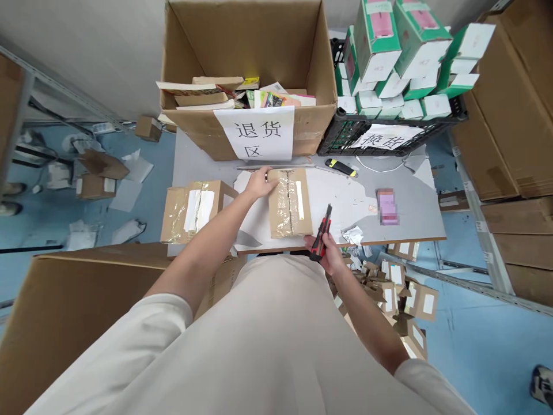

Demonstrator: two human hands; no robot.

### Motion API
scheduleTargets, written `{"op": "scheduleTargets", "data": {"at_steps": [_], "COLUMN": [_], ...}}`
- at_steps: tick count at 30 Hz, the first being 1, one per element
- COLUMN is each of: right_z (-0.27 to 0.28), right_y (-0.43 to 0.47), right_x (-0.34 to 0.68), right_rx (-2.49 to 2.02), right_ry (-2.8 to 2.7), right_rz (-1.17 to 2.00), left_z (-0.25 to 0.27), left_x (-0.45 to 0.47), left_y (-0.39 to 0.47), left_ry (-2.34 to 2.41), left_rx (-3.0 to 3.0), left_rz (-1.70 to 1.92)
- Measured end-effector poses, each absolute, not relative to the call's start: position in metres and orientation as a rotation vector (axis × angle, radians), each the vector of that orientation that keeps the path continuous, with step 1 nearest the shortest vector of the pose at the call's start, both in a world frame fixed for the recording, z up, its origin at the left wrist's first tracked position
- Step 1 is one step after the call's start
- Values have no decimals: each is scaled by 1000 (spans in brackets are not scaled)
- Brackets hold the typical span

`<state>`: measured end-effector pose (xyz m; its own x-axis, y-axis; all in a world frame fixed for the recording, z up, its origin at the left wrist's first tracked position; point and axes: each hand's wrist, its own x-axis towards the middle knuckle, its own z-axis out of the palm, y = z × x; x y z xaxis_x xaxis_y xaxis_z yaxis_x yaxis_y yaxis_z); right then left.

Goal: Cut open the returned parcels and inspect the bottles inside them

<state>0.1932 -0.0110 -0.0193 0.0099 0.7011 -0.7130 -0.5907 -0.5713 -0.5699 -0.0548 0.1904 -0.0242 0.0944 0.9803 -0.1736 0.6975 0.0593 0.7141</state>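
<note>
On table, taped box lies on white paper. Left hand touches box's far left corner; whether gripping, cannot tell. Right hand holds red cutter by box's near right corner. Yellow cutter lies beyond.

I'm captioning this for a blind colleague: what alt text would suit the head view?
A person's left hand touches the far left corner of a taped cardboard box on a table, while the right hand holds a red-and-black utility knife. Beyond stand an open carton holding books and a black crate packed with green-and-white boxes.
</note>
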Motion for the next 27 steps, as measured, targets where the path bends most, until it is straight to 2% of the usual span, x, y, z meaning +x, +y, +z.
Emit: {"op": "scheduleTargets", "data": {"at_steps": [5,12,16,22,27], "right_z": [-18,-9,11,45,42], "right_y": [40,115,108,67,52], "right_x": [223,231,248,263,255], "right_rx": [-1332,-1496,-1699,-2034,-2071], "right_ry": [-414,-932,-1183,-1782,-1765], "right_rz": [1532,1484,1288,1079,1214], "left_z": [-20,-19,-11,-3,-9], "left_x": [-62,-58,-61,-44,-30], "left_y": [123,42,68,125,126], "left_ry": [1991,2055,1974,1460,1491], "left_rx": [1523,1452,1837,2369,2380], "left_rz": [565,543,611,124,24]}}
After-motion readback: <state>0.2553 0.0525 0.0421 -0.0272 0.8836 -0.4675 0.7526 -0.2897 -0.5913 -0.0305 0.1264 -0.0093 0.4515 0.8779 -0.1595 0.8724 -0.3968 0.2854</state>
